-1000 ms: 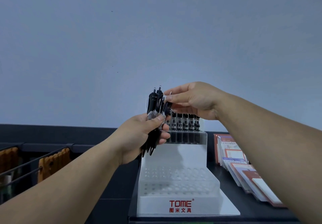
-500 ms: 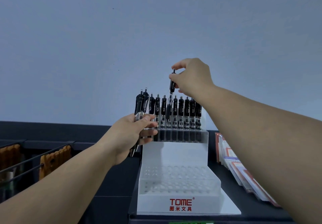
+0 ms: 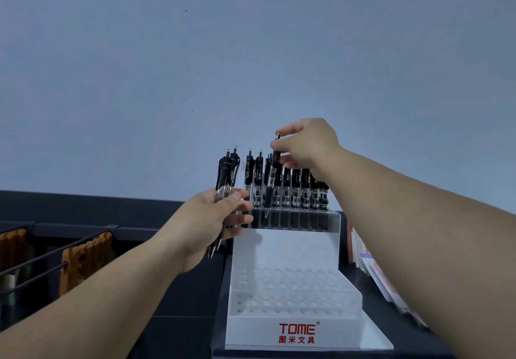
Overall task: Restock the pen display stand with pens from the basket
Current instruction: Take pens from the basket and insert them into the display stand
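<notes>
One row, the top of the pen display stand (image 3: 287, 249), is nearly filled with standing pens (image 3: 296, 188); the lower holes (image 3: 287, 289) are bare, so I judge most restocking remains. My right grip (image 3: 307, 146) pinches one pen (image 3: 276, 163) at that row; my left grip (image 3: 212, 219) clasps at least two spare pens (image 3: 227, 174). I see no basket, and the pen's tip is lost among the others.

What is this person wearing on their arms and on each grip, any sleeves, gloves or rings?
Nothing worn shows. The left grip and right grip are ungloved and show no ring; the left forearm and right forearm are bare to the frame edge, with no sleeve, watch or bracelet.
</notes>
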